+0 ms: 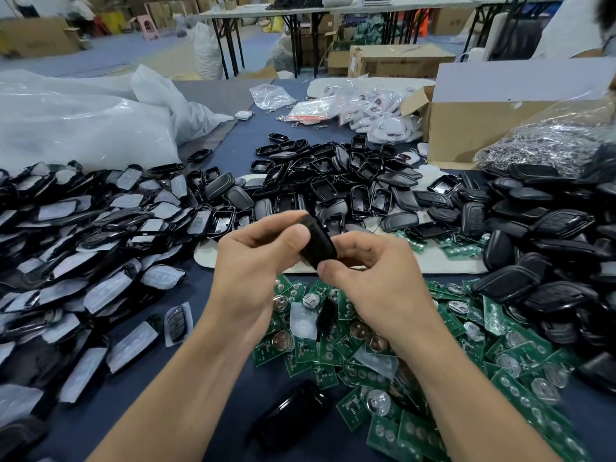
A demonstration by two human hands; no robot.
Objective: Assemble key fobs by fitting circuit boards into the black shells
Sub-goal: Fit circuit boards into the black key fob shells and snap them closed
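Note:
Both hands hold one black key fob shell above the table's middle. My left hand grips its upper end with thumb and curled fingers. My right hand pinches its lower end, thumb on the near edge. The shell's inside is hidden from me. Below the hands lies a heap of green circuit boards with round battery clips. A pile of empty black shell halves lies behind the hands. One glossy black shell lies alone on the cloth near me.
Film-covered fob fronts are heaped on the left, closed black fobs on the right. A cardboard box, a bag of metal rings, white fobs in bags and large plastic sacks stand at the back.

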